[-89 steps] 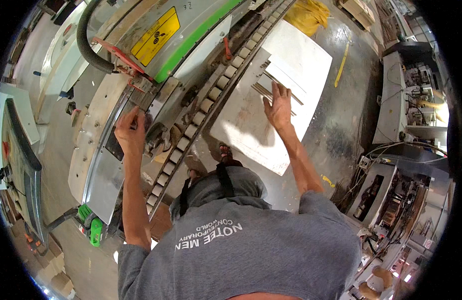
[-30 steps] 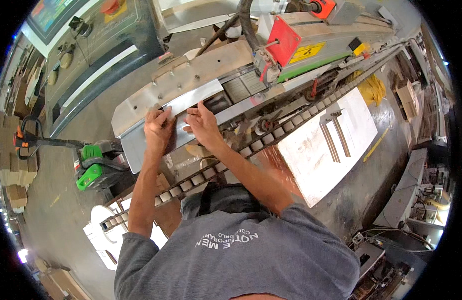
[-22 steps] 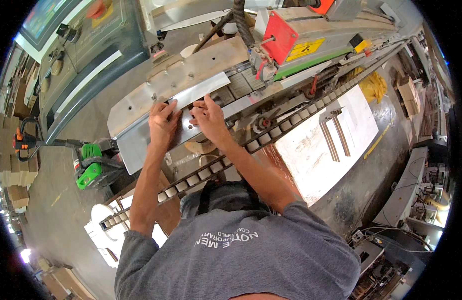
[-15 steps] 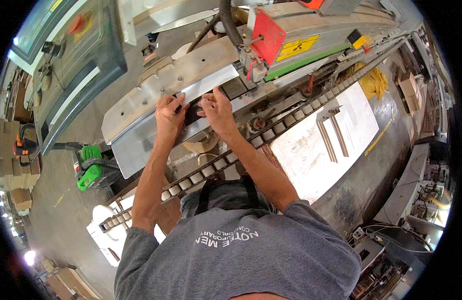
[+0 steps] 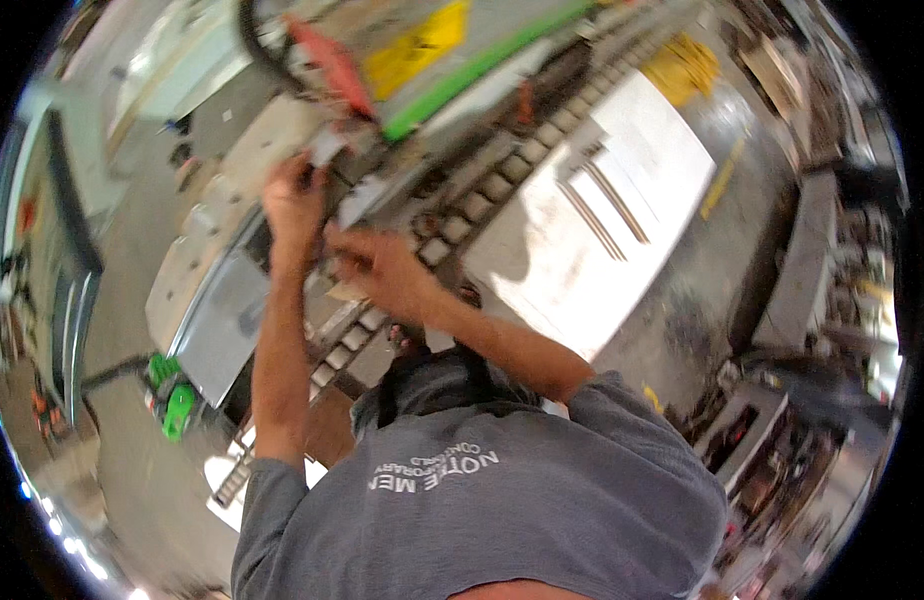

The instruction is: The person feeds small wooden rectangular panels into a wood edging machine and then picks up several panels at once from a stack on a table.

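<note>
- The left hand (image 5: 294, 200) is raised at about 11 o'clock of the view, fingers curled down over the upper end of a thin, flat strip of bright sheet metal (image 5: 367, 195); motion blur hides how tight the grasp is.
- The right hand (image 5: 382, 270) sits just below it, near the centre, fingers bent toward the strip's lower edge; whether it grips or only touches cannot be told.
- The strip is narrow and shiny, tilted from 8 o'clock up to 2 o'clock, lying against the machine body (image 5: 232, 190), a dull grey casting with rounded edges.
- A smooth brushed-steel guard panel (image 5: 222, 320) lies at 9 o'clock of the hands.
- A chain of small pale square pads (image 5: 482, 185) runs diagonally past the right hand toward 1 o'clock.
- A flat white panel (image 5: 602, 220) with two slim dark bars on it rests at 3 o'clock, on a scuffed metal table.
- Glossy green bar (image 5: 472, 75) and yellow label plate (image 5: 417, 45) at 12 o'clock; a red flap (image 5: 327, 65) beside them.
- Compared with half a second ago, the view has swung: the white panel now fills more of the right side, the hands have shifted up and left along the strip, and everything is more blurred.
</note>
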Motion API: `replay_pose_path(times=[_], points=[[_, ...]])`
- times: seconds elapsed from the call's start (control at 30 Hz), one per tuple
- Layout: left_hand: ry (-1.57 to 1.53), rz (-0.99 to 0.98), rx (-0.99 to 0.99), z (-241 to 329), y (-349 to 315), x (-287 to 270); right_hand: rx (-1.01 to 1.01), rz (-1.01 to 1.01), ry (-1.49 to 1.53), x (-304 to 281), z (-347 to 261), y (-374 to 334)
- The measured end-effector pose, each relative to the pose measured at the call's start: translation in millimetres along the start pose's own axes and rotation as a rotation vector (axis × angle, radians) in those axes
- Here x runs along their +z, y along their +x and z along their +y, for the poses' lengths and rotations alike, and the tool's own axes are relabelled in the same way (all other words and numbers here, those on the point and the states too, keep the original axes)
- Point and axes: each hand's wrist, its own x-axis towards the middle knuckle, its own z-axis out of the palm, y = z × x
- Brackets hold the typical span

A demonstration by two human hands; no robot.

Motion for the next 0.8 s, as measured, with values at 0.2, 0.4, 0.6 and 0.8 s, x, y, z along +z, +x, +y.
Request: replay_pose_path(times=[0.2,0.4,0.6,0.8], points=[[-0.012,-0.031,0.026,51,-29,-45,0.523,0.75,0.181,-101,78,-165],[-0.072,-0.116,-0.15,67,-83,-67,0.435,1.152,0.045,-263,153,-244],[-0.187,-0.113,-0.206,95,-91,-66,0.531,1.23,-0.268,-268,180,-187],[-0.202,-0.106,-0.243,86,-101,-78,0.704,1.102,-0.268,-214,158,-192]])
